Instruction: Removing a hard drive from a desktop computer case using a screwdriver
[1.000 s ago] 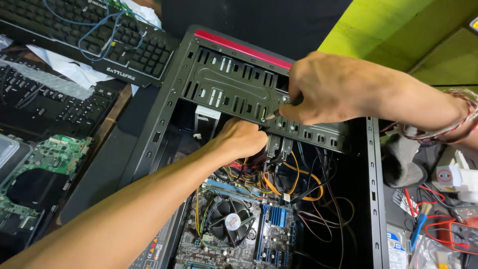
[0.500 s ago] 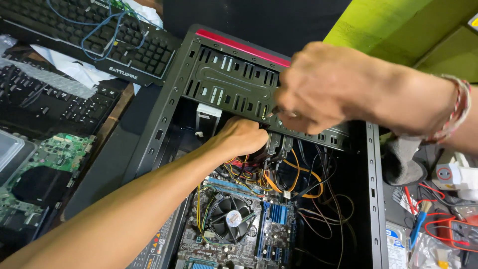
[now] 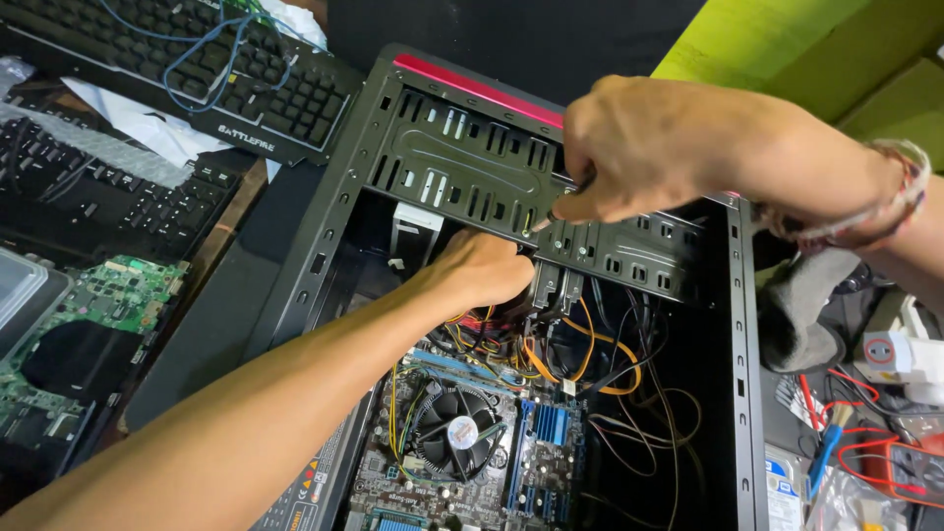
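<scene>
An open black computer case (image 3: 324, 236) lies on its side. My right hand (image 3: 669, 147) is closed around a screwdriver, and its metal tip (image 3: 541, 224) touches the side of the perforated drive cage (image 3: 462, 167). My left hand (image 3: 482, 270) reaches into the case just under that cage, fingers curled inward among the cables. What those fingers grip is hidden. Below them lie orange and black cables (image 3: 590, 364) and the motherboard with its round cooler fan (image 3: 460, 433).
Two black keyboards (image 3: 246, 88) (image 3: 98, 187) lie at the upper left, one with a blue cable on it. A bare green circuit board (image 3: 88, 324) sits at the left. A grey cloth (image 3: 806, 305), red wires (image 3: 865, 442) and small tools crowd the right side.
My right hand has shifted slightly up on the drive cage with the screwdriver, blurred half a second ago. My left hand has stayed in the same spot under the cage.
</scene>
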